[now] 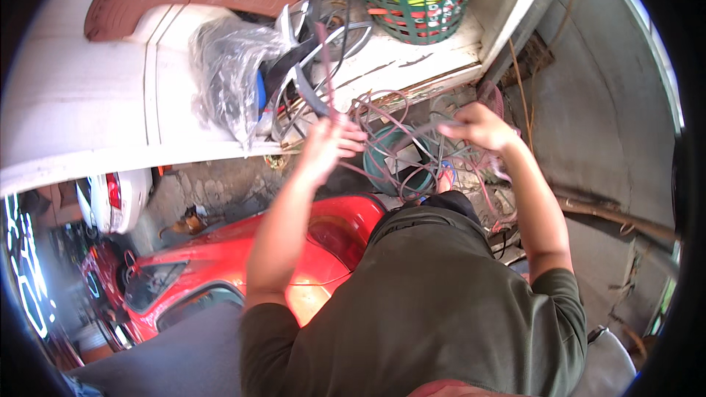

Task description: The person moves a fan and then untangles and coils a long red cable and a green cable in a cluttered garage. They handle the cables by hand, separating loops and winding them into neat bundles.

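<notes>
1. The right hand [479, 129] is raised over the cord's right side, fingers curled and seemingly clamped on a strand.
2. The left hand [332, 143] is well apart from it, fingers partly bent at a reddish strand standing up beside them; blur hides its grip, so I cannot tell whether it is closed.
3. The cord [382, 112] spreads between the hands in loose, crossing loops. The work looks unfinished: some is lifted, but no neat coil shows and much seems tangled.
4. Below, loops hang over and around the bucket [373, 159]; which lie inside is unclear.
5. Beyond, the bench [118, 73] bears a plastic bag [232, 66] and a basket [401, 26].
</notes>
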A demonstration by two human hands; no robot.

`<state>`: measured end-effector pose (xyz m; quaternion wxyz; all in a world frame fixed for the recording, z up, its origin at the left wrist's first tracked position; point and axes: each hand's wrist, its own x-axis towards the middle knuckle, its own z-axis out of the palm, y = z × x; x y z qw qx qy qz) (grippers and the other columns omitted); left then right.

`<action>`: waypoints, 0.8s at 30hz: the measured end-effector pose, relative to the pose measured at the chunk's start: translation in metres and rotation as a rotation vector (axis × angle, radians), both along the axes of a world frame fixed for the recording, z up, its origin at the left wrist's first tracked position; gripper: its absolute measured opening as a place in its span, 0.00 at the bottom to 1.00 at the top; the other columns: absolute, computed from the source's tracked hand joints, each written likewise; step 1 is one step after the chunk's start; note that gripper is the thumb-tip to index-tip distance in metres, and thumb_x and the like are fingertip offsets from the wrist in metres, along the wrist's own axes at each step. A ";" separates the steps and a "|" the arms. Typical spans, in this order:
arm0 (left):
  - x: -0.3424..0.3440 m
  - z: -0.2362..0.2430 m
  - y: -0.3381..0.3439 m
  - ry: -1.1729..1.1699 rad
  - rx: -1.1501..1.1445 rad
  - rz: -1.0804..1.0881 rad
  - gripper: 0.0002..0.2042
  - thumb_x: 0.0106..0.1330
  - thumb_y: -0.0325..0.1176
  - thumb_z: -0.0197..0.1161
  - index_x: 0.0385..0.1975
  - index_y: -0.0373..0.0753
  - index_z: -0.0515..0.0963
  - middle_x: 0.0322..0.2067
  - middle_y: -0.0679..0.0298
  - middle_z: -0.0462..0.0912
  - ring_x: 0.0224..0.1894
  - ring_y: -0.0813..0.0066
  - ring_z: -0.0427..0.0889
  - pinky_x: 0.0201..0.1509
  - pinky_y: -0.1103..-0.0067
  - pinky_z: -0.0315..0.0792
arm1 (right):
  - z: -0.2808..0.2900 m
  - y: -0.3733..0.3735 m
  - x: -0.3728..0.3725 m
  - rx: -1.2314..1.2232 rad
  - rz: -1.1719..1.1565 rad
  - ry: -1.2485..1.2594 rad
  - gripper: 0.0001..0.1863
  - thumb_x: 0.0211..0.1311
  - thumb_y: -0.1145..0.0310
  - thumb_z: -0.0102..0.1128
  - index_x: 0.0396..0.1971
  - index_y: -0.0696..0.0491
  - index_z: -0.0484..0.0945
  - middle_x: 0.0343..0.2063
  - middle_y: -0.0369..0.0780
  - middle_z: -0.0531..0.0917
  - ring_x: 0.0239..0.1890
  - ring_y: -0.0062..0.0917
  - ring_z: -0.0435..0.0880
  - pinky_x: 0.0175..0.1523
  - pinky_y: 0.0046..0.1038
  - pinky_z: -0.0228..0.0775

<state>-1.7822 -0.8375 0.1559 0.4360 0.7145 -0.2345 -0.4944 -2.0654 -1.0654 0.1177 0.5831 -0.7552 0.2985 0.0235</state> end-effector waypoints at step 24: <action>-0.021 -0.012 0.006 -0.109 0.034 0.179 0.31 0.76 0.69 0.42 0.17 0.52 0.61 0.12 0.78 0.60 0.11 0.85 0.57 0.12 0.81 0.49 | -0.021 -0.125 -0.131 -0.772 -1.169 0.187 0.18 0.70 0.57 0.60 0.44 0.57 0.88 0.33 0.52 0.88 0.38 0.40 0.89 0.45 0.36 0.78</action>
